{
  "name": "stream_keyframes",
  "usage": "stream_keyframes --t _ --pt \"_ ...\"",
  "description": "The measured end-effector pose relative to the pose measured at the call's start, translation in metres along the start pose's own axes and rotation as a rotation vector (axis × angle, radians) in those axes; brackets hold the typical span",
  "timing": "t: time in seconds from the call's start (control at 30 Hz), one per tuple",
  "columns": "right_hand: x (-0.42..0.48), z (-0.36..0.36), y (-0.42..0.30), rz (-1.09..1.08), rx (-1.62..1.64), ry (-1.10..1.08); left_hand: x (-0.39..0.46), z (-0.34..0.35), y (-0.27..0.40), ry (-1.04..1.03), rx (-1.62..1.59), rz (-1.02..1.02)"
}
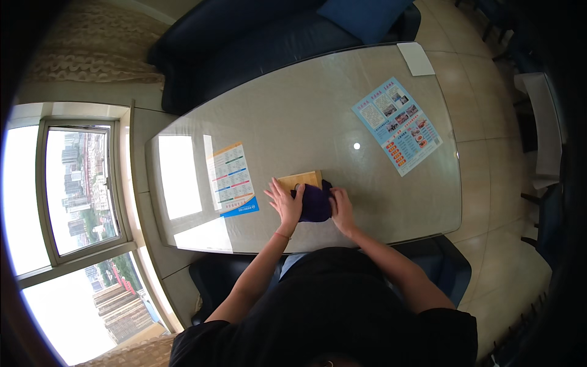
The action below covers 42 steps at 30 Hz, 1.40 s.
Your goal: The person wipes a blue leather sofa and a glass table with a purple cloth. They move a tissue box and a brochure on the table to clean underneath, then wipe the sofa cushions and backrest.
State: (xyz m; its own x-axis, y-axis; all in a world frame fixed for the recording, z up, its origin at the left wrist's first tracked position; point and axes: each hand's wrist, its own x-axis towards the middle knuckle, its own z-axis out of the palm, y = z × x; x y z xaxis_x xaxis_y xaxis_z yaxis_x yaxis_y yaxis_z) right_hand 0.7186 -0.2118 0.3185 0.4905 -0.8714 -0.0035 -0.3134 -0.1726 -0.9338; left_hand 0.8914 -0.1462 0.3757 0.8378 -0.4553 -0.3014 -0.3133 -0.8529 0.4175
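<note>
A light wooden box or block [300,178] lies on the glass-topped table near its front edge. A dark purple cloth [315,204] covers its near part. At the left side of the box is my left hand [286,204], fingers spread, with the thumb at the cloth's edge. The cloth's right edge is between the bent fingers and thumb of my right hand [341,208]. What lies under the cloth is hidden.
On the glass tabletop [293,124], a printed sheet [233,181] lies to the left and a light blue leaflet [398,126] to the right. A white sheet [416,59] is at the far right corner. A dark sofa [257,46] stands beyond.
</note>
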Motion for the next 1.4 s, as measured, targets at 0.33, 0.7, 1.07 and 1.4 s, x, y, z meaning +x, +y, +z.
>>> stream_keyframes --t 0.33,0.7,1.07,1.4 --pt "0.096 -0.008 -0.045 0.062 0.306 0.178 0.033 -0.033 0.008 -0.420 0.037 0.350" --pt "0.122 0.011 0.024 0.033 0.275 -0.340 0.024 -0.030 0.008 -0.247 0.205 0.704" --pt "0.034 -0.027 0.062 0.249 0.338 0.072 0.006 -0.031 0.002 -0.310 0.098 0.269" --pt "0.032 0.000 0.002 0.283 0.308 -0.032 -0.036 0.004 -0.020 -0.272 -0.420 -0.160"
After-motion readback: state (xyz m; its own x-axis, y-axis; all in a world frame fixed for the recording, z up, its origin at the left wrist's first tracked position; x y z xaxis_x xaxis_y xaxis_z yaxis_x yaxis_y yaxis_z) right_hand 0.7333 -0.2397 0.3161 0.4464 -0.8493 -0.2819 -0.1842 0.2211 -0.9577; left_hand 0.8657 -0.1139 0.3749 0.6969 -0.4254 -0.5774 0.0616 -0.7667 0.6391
